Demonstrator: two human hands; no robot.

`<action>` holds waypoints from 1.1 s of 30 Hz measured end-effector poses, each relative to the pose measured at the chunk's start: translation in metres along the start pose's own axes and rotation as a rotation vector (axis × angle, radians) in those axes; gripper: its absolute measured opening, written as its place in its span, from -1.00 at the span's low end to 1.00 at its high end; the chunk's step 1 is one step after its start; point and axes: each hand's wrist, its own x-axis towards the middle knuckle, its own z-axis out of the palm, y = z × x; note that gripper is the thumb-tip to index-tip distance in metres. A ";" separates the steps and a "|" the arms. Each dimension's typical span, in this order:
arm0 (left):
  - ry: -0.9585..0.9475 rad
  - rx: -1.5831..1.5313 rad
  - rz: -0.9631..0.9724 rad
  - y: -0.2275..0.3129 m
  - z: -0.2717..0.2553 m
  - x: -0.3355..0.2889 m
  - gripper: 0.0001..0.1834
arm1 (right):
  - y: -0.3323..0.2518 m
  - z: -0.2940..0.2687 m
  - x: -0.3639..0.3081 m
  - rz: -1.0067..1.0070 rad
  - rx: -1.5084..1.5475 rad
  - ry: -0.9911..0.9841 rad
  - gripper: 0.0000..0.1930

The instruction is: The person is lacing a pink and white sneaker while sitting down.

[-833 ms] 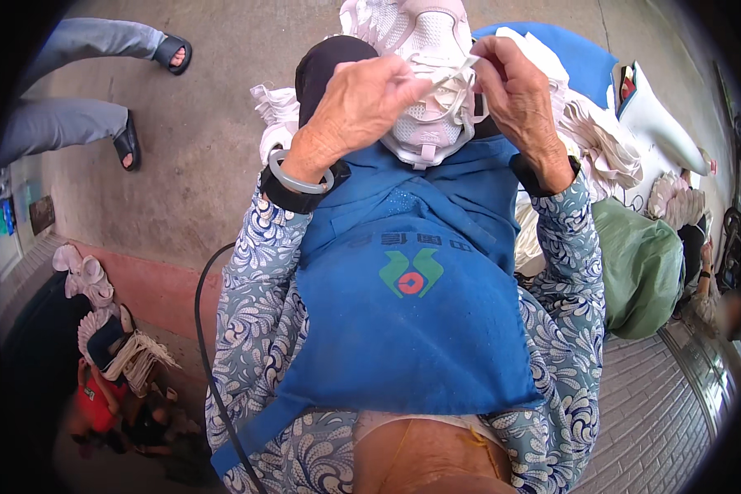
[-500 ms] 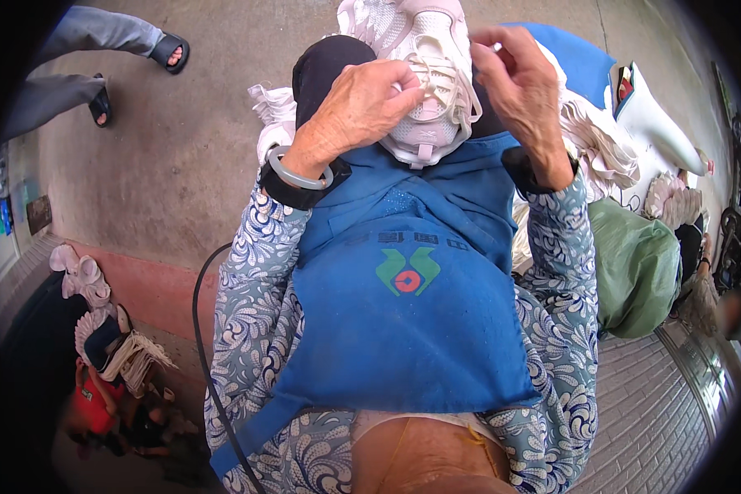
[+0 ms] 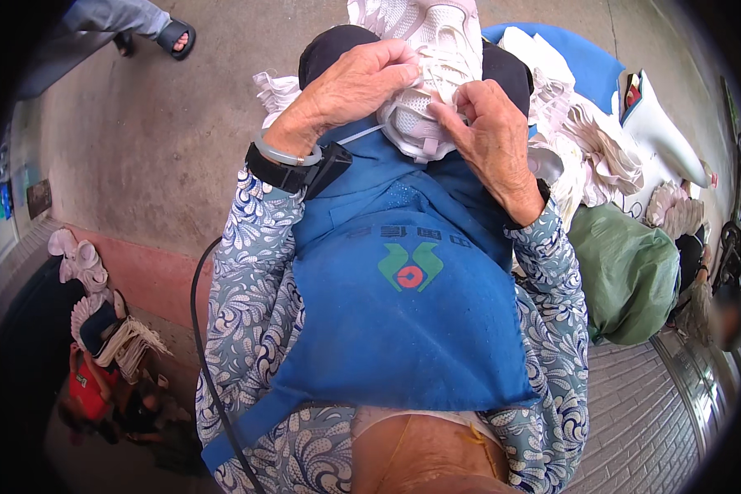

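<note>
A white and pale pink sneaker upper (image 3: 414, 132) lies across my lap, its heel end toward me. White shoelace (image 3: 443, 70) runs crosswise through its eyelets. My left hand (image 3: 354, 86) is over the upper's left side, thumb and forefinger pinched on the lace. A loose length of lace (image 3: 361, 134) trails from beneath this hand over the blue apron (image 3: 403, 346). My right hand (image 3: 496, 140) is at the upper's right side, with thumb and forefinger closed together at the lacing. The exact grip of its fingertips is partly hidden.
Stacked white shoe uppers (image 3: 605, 156) lie at my right, beside a green bag (image 3: 622, 267) and a white boot (image 3: 667, 136). More pale uppers (image 3: 276, 97) show by my left knee. A person's sandaled foot (image 3: 175, 37) is at upper left. A black cable (image 3: 199, 329) hangs along my left arm.
My right hand has come down and left onto the lacing from the upper's right side. My left hand has shifted slightly up. The person's legs at upper left have moved.
</note>
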 end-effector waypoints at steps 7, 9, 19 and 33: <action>-0.004 -0.310 -0.074 0.009 -0.005 0.005 -0.75 | 0.000 -0.005 -0.005 0.011 0.204 -0.041 -0.83; -0.085 -0.405 -0.047 0.015 -0.019 0.010 -0.75 | -0.003 -0.007 -0.005 0.014 0.246 -0.062 -0.85; -0.043 -0.195 0.047 0.026 -0.022 0.043 -0.90 | -0.011 -0.025 0.004 0.417 0.611 -0.302 -0.85; -0.071 -0.403 0.027 0.030 -0.021 0.051 -0.82 | -0.006 -0.020 0.002 0.344 0.330 -0.192 -0.72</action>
